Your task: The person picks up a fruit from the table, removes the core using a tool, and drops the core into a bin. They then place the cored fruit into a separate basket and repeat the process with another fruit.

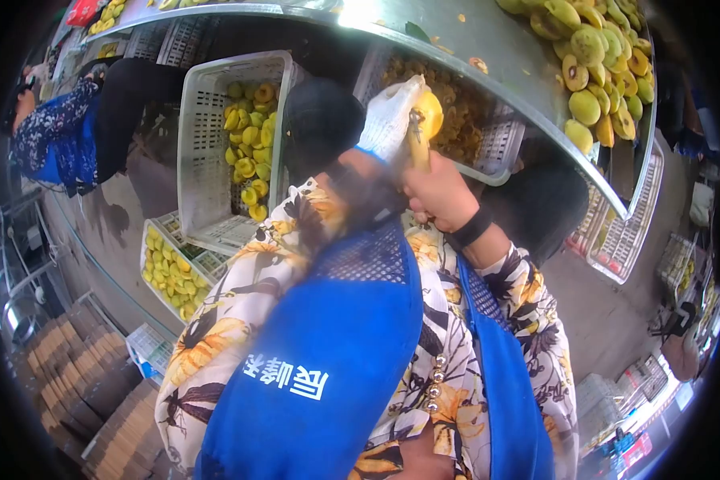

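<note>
My left hand (390, 118), in a white glove, is closed around a yellow peach half (431, 114) above a white crate. My bare right hand (442, 192), with a black band at the wrist, grips the pale handle of a small pitting tool (418, 150). The tool's metal end meets the fruit beside my gloved fingers; its exact shape is hard to make out. Under my hands, the white crate (500, 148) holds many small brownish pieces, partly hidden by my hands and the table edge.
A metal table (472, 32) curves across the front, with a heap of halved peaches (596, 72) at right. At left stand a tall white crate (192, 152) of yellow halves and a lower crate (208, 260) of fruit. A co-worker (68, 144) sits at far left.
</note>
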`<state>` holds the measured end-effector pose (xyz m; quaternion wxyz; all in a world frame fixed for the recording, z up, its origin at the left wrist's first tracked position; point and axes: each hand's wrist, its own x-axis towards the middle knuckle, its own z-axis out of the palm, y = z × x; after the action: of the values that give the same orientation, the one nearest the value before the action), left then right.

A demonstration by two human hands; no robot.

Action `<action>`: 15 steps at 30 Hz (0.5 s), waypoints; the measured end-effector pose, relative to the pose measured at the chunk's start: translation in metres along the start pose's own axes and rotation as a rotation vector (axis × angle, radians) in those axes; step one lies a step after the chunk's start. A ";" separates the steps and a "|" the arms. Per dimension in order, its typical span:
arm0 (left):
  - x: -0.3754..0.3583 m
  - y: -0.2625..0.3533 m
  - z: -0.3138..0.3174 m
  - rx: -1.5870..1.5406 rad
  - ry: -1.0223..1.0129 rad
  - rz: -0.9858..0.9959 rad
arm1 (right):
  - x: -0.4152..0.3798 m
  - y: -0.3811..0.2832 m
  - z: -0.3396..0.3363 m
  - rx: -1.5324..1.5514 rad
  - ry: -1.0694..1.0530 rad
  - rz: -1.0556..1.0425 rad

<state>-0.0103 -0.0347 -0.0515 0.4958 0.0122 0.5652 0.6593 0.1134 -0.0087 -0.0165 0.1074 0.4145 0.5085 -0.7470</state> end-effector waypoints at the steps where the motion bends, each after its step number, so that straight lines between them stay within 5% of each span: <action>1: 0.009 -0.011 -0.010 -0.056 -0.082 -0.055 | -0.004 -0.003 0.003 0.031 0.002 0.020; 2: 0.010 -0.011 -0.011 -0.114 -0.132 -0.128 | -0.006 -0.004 0.003 0.064 0.004 0.041; 4: 0.006 -0.001 -0.005 -0.221 -0.191 -0.298 | 0.008 0.020 0.001 -0.144 0.112 -0.168; 7: -0.008 0.012 0.006 -0.270 -0.188 -0.336 | 0.022 0.045 -0.011 -0.370 -0.001 -0.538; 9: 0.011 -0.011 -0.004 -0.150 -0.150 -0.113 | -0.004 0.010 -0.002 0.316 -0.108 0.028; 11: 0.001 -0.001 -0.005 0.302 -0.048 0.288 | -0.010 -0.004 -0.007 0.478 -0.242 0.162; 15: 0.002 -0.004 -0.003 0.045 -0.113 0.086 | -0.006 0.002 -0.017 0.636 -0.355 0.206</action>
<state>-0.0099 -0.0365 -0.0567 0.4975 0.0848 0.5502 0.6653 0.1274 0.0034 -0.0164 0.1344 0.3405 0.1802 -0.9130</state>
